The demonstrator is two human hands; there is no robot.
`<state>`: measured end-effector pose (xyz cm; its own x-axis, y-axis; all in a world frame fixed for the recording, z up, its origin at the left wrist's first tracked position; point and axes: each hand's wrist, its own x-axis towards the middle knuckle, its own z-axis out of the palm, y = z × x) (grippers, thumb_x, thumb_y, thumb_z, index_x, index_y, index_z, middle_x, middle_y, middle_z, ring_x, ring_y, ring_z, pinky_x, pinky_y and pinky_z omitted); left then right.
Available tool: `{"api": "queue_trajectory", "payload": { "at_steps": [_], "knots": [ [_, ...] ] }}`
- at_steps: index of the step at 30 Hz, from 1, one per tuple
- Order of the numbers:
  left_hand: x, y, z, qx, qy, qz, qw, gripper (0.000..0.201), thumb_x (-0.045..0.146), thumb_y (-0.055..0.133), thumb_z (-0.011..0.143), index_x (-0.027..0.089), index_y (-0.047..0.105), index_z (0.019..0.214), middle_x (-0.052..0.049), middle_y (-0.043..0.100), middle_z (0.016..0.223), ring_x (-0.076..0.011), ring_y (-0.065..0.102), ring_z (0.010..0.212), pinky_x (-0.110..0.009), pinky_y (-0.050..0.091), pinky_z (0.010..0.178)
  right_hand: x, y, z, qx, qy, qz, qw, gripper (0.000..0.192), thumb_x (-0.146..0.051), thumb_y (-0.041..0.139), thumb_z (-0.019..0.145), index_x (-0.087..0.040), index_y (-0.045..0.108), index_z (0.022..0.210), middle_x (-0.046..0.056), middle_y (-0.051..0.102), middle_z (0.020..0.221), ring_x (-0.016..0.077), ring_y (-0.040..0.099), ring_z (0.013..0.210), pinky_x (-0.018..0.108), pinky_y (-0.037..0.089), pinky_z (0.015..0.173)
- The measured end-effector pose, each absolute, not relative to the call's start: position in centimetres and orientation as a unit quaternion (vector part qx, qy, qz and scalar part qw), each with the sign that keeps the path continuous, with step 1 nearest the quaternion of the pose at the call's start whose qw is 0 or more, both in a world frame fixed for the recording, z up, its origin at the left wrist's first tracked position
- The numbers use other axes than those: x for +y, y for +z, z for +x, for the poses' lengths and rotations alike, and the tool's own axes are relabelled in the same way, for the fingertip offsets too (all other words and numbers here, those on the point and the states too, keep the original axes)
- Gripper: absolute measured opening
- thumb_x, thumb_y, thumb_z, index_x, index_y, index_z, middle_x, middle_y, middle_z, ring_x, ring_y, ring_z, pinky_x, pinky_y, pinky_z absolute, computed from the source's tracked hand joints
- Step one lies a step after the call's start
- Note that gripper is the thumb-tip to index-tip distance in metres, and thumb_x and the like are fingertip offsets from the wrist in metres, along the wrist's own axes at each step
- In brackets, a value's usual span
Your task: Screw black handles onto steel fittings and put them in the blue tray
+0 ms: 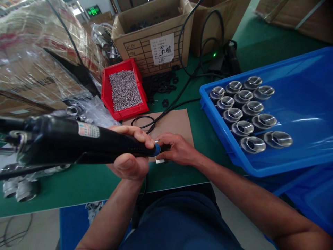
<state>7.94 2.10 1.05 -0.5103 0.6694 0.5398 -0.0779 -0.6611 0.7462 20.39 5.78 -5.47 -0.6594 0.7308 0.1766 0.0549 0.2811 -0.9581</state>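
My left hand (pixel 132 166) is wrapped round a black electric screwdriver (pixel 104 144), which lies across the view with its cable end to the left. Its blue-ringed nose (pixel 157 149) points right, close to the fingers of my right hand (pixel 179 149). Those fingers are closed in a pinch at the nose, over a sheet of brown cardboard (pixel 177 121) on the bench. A small white piece (pixel 160 160) shows just below them; most of what they hold is hidden.
Small metal screws fill a red bin (pixel 144 104) behind the cardboard. Black hex-shaped parts (pixel 165 103) lie beside it, before a cardboard box (pixel 140 45). At right, a blue tray (pixel 299 80) holds several metal fittings (pixel 252 144). Black cables (pixel 179 102) cross the green bench.
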Motion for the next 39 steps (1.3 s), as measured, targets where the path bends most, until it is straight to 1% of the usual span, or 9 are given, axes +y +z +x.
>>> {"api": "queue_trajectory", "payload": {
  "at_steps": [6, 9, 13, 17, 23, 28, 34, 39],
  "knots": [
    [2.39, 0.69, 7.92, 0.323, 0.798, 0.462, 0.212, 0.054, 0.069, 0.062, 0.078, 0.018, 0.058, 0.097, 0.001, 0.051, 0.069, -0.0109, 0.050, 0.044, -0.025, 0.045, 0.039, 5.84, -5.41, 20.40, -0.742, 0.535, -0.267, 0.304, 0.024, -0.015, 0.085, 0.067, -0.018, 0.071, 0.085, 0.002, 0.069, 0.094, 0.0184, 0.062, 0.089, 0.029, 0.048, 0.079],
    [2.42, 0.62, 7.93, 0.320, 0.796, 0.472, 0.203, 0.052, 0.066, 0.061, 0.080, 0.018, 0.059, 0.098, 0.000, 0.052, 0.070, -0.0110, 0.051, 0.045, -0.025, 0.045, 0.039, 5.85, -5.41, 20.40, -0.740, 0.535, -0.267, 0.307, 0.024, -0.015, 0.086, 0.066, -0.019, 0.070, 0.084, 0.002, 0.068, 0.095, 0.0181, 0.062, 0.089, 0.029, 0.048, 0.080],
    [2.40, 0.69, 7.96, 0.315, 0.795, 0.472, 0.214, 0.047, 0.062, 0.062, 0.081, 0.019, 0.060, 0.099, 0.001, 0.053, 0.071, -0.0105, 0.052, 0.046, -0.024, 0.046, 0.040, 5.83, -5.33, 20.37, -0.746, 0.526, -0.272, 0.304, 0.023, -0.015, 0.086, 0.066, -0.019, 0.069, 0.082, 0.002, 0.069, 0.094, 0.0185, 0.062, 0.089, 0.030, 0.048, 0.080],
    [2.39, 0.59, 7.93, 0.313, 0.797, 0.475, 0.204, 0.048, 0.064, 0.061, 0.081, 0.019, 0.061, 0.099, 0.002, 0.053, 0.070, -0.0104, 0.051, 0.045, -0.025, 0.046, 0.040, 5.82, -5.12, 20.40, -0.754, 0.514, -0.277, 0.302, 0.024, -0.015, 0.086, 0.066, -0.019, 0.070, 0.083, 0.002, 0.069, 0.093, 0.0195, 0.062, 0.092, 0.032, 0.048, 0.083],
    [2.40, 0.33, 7.89, 0.312, 0.795, 0.476, 0.210, 0.051, 0.065, 0.062, 0.079, 0.020, 0.063, 0.104, 0.001, 0.055, 0.072, -0.0107, 0.052, 0.046, -0.024, 0.045, 0.039, 5.83, -5.13, 20.45, -0.758, 0.508, -0.279, 0.300, 0.025, -0.014, 0.087, 0.065, -0.017, 0.070, 0.083, 0.003, 0.069, 0.094, 0.0198, 0.062, 0.090, 0.031, 0.048, 0.080],
    [2.33, 0.56, 8.21, 0.318, 0.796, 0.469, 0.213, 0.047, 0.063, 0.063, 0.080, 0.021, 0.064, 0.100, 0.001, 0.054, 0.070, -0.0110, 0.052, 0.046, -0.025, 0.046, 0.040, 5.81, -5.52, 20.40, -0.752, 0.513, -0.280, 0.305, 0.025, -0.015, 0.086, 0.065, -0.019, 0.069, 0.081, 0.001, 0.068, 0.091, 0.0174, 0.061, 0.086, 0.029, 0.047, 0.077],
    [2.02, 0.67, 8.15, 0.339, 0.787, 0.463, 0.228, 0.049, 0.067, 0.064, 0.076, 0.023, 0.062, 0.098, 0.002, 0.052, 0.069, -0.0122, 0.052, 0.046, -0.027, 0.046, 0.040, 5.79, -5.64, 20.31, -0.746, 0.526, -0.275, 0.302, 0.023, -0.017, 0.085, 0.067, -0.019, 0.069, 0.083, 0.001, 0.068, 0.090, 0.0173, 0.061, 0.086, 0.029, 0.046, 0.077],
    [2.05, 0.43, 8.52, 0.352, 0.794, 0.452, 0.202, 0.051, 0.069, 0.064, 0.075, 0.023, 0.060, 0.097, 0.003, 0.051, 0.070, -0.0108, 0.051, 0.047, -0.024, 0.045, 0.041, 5.74, -5.78, 20.28, -0.742, 0.529, -0.268, 0.312, 0.022, -0.016, 0.085, 0.067, -0.017, 0.070, 0.083, 0.002, 0.068, 0.090, 0.0178, 0.061, 0.085, 0.030, 0.047, 0.077]
  ]
}}
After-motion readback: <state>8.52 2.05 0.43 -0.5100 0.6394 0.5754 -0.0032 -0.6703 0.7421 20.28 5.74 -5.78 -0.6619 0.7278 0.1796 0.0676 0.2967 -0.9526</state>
